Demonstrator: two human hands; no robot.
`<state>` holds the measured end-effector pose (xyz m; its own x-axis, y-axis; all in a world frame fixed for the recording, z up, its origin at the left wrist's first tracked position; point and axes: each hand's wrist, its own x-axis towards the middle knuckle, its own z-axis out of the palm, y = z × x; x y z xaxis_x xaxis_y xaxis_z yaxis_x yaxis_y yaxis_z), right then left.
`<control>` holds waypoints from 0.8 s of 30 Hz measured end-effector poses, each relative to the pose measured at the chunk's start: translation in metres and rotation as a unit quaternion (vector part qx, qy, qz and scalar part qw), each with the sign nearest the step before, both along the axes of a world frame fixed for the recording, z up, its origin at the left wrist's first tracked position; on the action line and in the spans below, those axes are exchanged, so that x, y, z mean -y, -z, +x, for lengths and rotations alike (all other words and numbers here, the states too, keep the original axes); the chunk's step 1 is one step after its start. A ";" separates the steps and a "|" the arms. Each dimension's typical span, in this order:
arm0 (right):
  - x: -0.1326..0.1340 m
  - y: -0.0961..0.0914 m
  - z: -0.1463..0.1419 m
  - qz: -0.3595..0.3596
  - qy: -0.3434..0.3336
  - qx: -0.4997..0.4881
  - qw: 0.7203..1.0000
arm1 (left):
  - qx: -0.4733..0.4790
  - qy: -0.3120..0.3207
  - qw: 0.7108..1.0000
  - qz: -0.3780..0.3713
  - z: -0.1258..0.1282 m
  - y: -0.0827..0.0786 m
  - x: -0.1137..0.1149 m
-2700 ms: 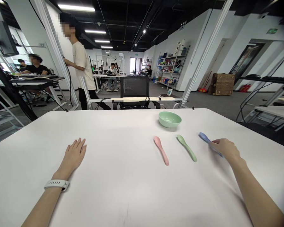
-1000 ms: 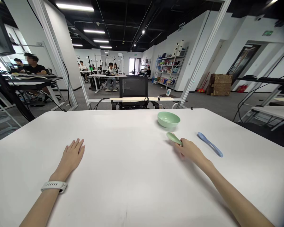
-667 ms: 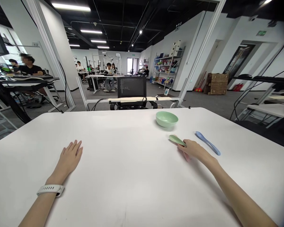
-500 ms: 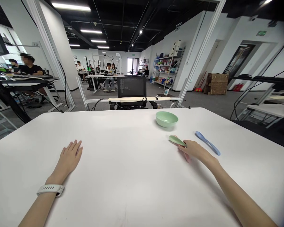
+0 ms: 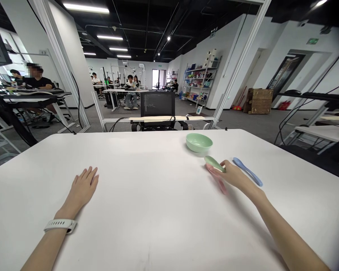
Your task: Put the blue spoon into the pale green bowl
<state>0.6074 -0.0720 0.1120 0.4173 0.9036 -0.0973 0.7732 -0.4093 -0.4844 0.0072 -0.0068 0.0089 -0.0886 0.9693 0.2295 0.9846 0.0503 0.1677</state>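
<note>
My right hand (image 5: 233,174) is closed on a green spoon (image 5: 214,163), its bowl end pointing away to the left. Beneath it a pink spoon (image 5: 220,185) lies on the white table (image 5: 147,195), partly hidden by the green spoon and my fingers. To the right of my hand rests a blue spoon (image 5: 248,171). A light green bowl (image 5: 199,142) stands upright beyond the spoons, near the far edge. My left hand (image 5: 84,187), with a pale band on its wrist, lies flat on the table at the left, fingers spread, holding nothing.
An office chair (image 5: 157,103) stands past the far table edge, behind a metal frame (image 5: 219,111) that rises on both sides. Farther back are shelves (image 5: 199,81), a wooden crate (image 5: 258,101) and several people seated at desks.
My right hand has shifted slightly up and away with the green spoon, baring more of the pink spoon. My left hand and the bowl stay in place.
</note>
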 end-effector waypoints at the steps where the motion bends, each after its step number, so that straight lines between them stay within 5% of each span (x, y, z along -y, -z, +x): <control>1: -0.001 -0.003 -0.004 0.023 0.010 -0.004 1.000 | 0.000 0.000 1.000 0.000 0.000 0.000 0.000; 4: -0.002 -0.003 -0.025 0.071 -0.008 -0.033 0.997 | 0.002 -0.003 1.000 -0.003 0.000 0.001 0.000; 9: 0.004 0.024 -0.074 0.109 -0.086 -0.046 0.989 | 0.006 -0.006 1.000 0.010 -0.002 0.002 -0.001; 14: 0.011 0.039 -0.109 0.057 -0.123 0.032 0.990 | 0.009 -0.003 1.000 0.014 -0.001 0.002 -0.001; 19: 0.011 0.032 -0.119 0.041 -0.140 0.123 0.982 | 0.013 -0.002 1.000 0.008 0.000 0.002 -0.001; 24: 0.014 0.030 -0.114 0.031 -0.141 0.090 0.985 | 0.014 -0.002 1.000 0.007 -0.002 0.003 -0.001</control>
